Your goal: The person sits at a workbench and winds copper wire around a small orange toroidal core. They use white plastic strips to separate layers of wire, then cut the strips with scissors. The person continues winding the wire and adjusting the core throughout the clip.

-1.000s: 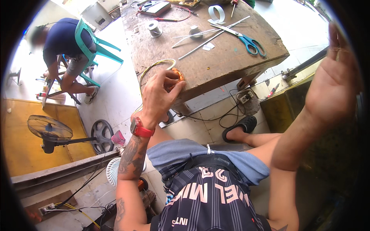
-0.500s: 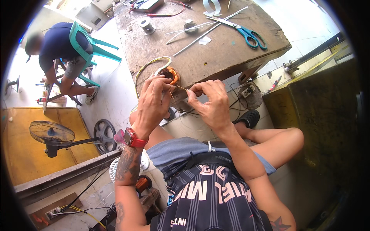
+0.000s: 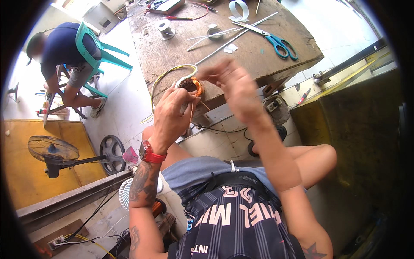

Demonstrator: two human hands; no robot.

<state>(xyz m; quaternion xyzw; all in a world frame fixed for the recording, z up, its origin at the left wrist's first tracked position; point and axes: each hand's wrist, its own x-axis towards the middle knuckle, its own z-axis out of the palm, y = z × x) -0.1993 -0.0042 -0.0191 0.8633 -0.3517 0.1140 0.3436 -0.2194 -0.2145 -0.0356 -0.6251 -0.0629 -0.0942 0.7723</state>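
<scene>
A small motor stator (image 3: pixel 199 87) with orange copper windings and a dark slotted core rests at the near edge of the wooden table. White and yellow lead wires (image 3: pixel 160 80) loop from its far left side. My left hand (image 3: pixel 169 110) is closed at its near rim, fingertips pinched together, with thin copper wire hanging below them. My right hand (image 3: pixel 237 88) is raised just right of the stator, over the table's front edge. Motion smears its fingers, and I cannot make out whether they hold wire.
On the wooden table (image 3: pixel 172 54) lie blue-handled scissors (image 3: pixel 276 42), a solder wire spool (image 3: pixel 164 29), white strips (image 3: pixel 224 45), a tape roll (image 3: pixel 213 33) and red test leads (image 3: pixel 179 18). Left are a fan (image 3: pixel 54 151) and a person on a green chair (image 3: pixel 86 47).
My right hand has moved up and away from me, from in front of the stator to beside its right side, leaving the wire it was pulling taut. My left hand stays at the stator.
</scene>
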